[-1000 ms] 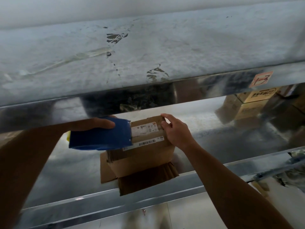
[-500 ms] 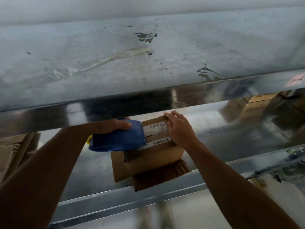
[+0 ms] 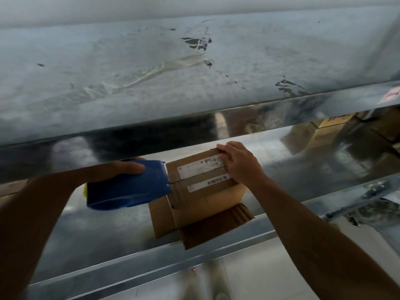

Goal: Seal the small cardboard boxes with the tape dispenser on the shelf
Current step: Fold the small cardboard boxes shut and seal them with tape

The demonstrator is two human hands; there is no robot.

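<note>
A small cardboard box [image 3: 201, 180] with white barcode labels on its closed top flaps stands on the metal shelf [image 3: 108, 230]. My left hand [image 3: 121, 171] grips a blue tape dispenser [image 3: 127, 187] whose front edge meets the box's left end at the flap seam. My right hand [image 3: 240, 163] presses down on the right end of the box top, fingers spread over a label. Flat cardboard pieces [image 3: 214, 228] lie under the box.
The upper shelf [image 3: 194, 72] overhangs close above both hands, with old tape stuck on it. More cardboard boxes [image 3: 320, 133] stand at the far right of the same shelf. The shelf's front rail [image 3: 151, 263] runs below the box.
The dispenser has slid left along the box top, from over the labels to the left end. The right hand has stayed on the right end.
</note>
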